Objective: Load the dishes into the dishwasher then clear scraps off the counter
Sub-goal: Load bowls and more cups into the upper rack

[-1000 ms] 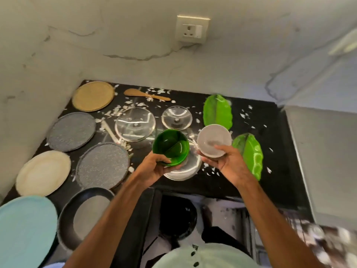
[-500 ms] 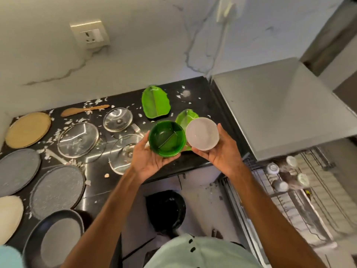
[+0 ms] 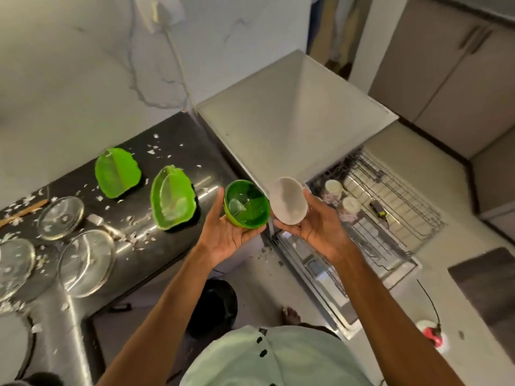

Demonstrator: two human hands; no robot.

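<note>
My left hand [image 3: 225, 235] holds a green bowl [image 3: 246, 204] from below, just past the counter's right end. My right hand [image 3: 320, 227] grips a white bowl [image 3: 288, 200], tilted on its side, beside the green one. Both bowls hang in the air at the left edge of the open dishwasher, whose pulled-out wire rack [image 3: 390, 201] carries white cups [image 3: 333, 187]. The dark counter [image 3: 178, 140] still bears two green leaf-shaped plates [image 3: 117, 172], glass lids [image 3: 86, 261] and white scraps [image 3: 133, 238].
The dishwasher's grey top [image 3: 284, 118] stands to the right of the counter. A black bin [image 3: 214, 310] sits on the floor below my arms. A dark mat [image 3: 490, 285] and a small red-and-white object [image 3: 433, 337] lie on the floor at right. Cabinets line the far right.
I have turned right from the counter with both bowls. They now hang beside the dishwasher rack, and the white bowl is tipped onto its side. The plates at far left have left view.
</note>
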